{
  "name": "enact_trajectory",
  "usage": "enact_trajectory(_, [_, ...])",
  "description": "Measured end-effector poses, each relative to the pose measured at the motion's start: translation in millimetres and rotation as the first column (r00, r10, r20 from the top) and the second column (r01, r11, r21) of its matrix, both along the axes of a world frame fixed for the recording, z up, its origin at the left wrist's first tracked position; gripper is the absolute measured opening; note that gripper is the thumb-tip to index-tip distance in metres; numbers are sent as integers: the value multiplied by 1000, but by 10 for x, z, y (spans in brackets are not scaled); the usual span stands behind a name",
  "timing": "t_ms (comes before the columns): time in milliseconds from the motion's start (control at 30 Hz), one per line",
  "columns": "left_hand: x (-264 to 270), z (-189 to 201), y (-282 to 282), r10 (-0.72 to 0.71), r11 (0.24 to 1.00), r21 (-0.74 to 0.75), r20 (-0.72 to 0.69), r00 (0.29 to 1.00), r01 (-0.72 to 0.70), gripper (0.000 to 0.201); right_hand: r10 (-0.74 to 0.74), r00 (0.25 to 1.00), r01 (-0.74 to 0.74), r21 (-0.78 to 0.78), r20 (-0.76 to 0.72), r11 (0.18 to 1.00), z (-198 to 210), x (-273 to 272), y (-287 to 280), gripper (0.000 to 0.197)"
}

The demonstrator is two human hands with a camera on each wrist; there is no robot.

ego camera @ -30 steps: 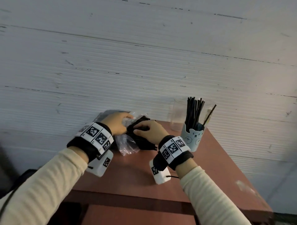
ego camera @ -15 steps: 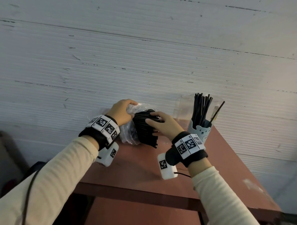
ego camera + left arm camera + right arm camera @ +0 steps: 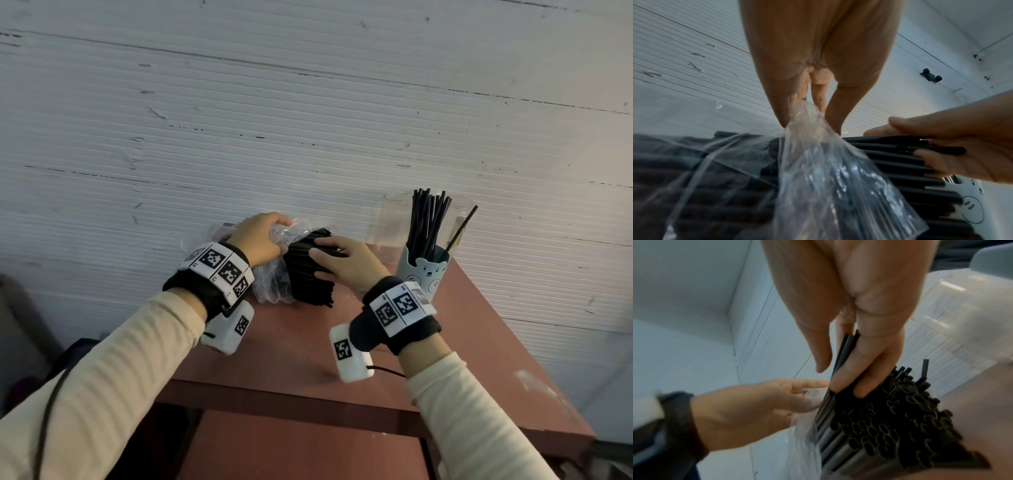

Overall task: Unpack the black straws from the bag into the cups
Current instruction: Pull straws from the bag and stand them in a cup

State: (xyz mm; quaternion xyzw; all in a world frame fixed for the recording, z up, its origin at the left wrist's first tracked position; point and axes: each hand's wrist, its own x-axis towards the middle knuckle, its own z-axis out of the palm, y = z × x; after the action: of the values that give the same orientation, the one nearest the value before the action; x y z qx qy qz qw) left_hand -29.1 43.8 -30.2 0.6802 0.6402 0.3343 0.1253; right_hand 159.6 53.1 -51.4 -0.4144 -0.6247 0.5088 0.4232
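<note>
The black straws (image 3: 310, 274) lie as a thick bundle at the far left of the red-brown table (image 3: 298, 346), half out of the clear plastic bag (image 3: 274, 281), their open ends pointing toward the near right. The bag wraps the bundle's left part and bunches up at its top. The left hand (image 3: 258, 238) grips that bunched plastic, the film pinched between curled fingers and thumb, as the left wrist view shows. The right hand (image 3: 346, 262) rests on the exposed bundle from the right; in the right wrist view its fingers (image 3: 851, 374) curl over the top straws, and a few straws run up between thumb and fingers. To the right of the bundle stands a pale blue cup with a bear face (image 3: 423, 274), already filled with upright straws. A clear plastic cup (image 3: 394, 219) stands just behind it, against the white ribbed wall (image 3: 308, 102).
</note>
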Motion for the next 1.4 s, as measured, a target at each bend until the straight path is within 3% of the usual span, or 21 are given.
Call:
enact_trajectory(133, [-8, 3, -2, -10, 1000, 8, 5, 1000, 10, 48, -118, 993, 118, 41, 2, 992, -39, -65, 72, 17])
enact_trajectory(433, [66, 13, -64, -2, 989, 147, -58, 998, 11, 57, -71, 996, 62, 145, 62, 987, 170, 510, -77, 16])
enact_trajectory(533, [266, 131, -137, -115, 959, 249, -91, 989, 135, 57, -67, 994, 50, 186, 84, 981, 248, 691, -172, 17])
enact_trajectory(633, [534, 220, -172, -293, 932, 156, -201, 935, 326, 71, -99, 989, 71, 228, 112, 971, 302, 802, -226, 18])
enact_trajectory(733, [760, 241, -94, -338, 937, -23, -313, 888, 348, 84, -128, 971, 64, 300, 200, 952, 369, 892, -267, 18])
enact_trajectory(933, [974, 281, 44, -339, 935, -65, -447, 828, 348, 29, -151, 953, 51, 356, 261, 933, 594, 1033, -443, 20])
enact_trajectory(1100, [1174, 436, -60, -375, 914, 72, -223, 900, 399, 29, -253, 923, 82, 496, 290, 865, 944, 1239, -643, 26])
enact_trajectory(1200, [1392, 502, -136, -401, 908, 112, -42, 915, 403, 37, -390, 897, 149, 687, 209, 711, 1113, 1258, -695, 39])
enact_trajectory(1300, [1602, 462, -195, -479, 877, 156, 200, 855, 455, 40, -411, 910, 203, 808, 53, 554, 1203, 1194, -689, 42])
enact_trajectory(1400, [1742, 275, -193, -464, 879, 83, 367, 806, 469, 34, -439, 893, 151, 852, 101, 502, 1144, 1161, -573, 29])
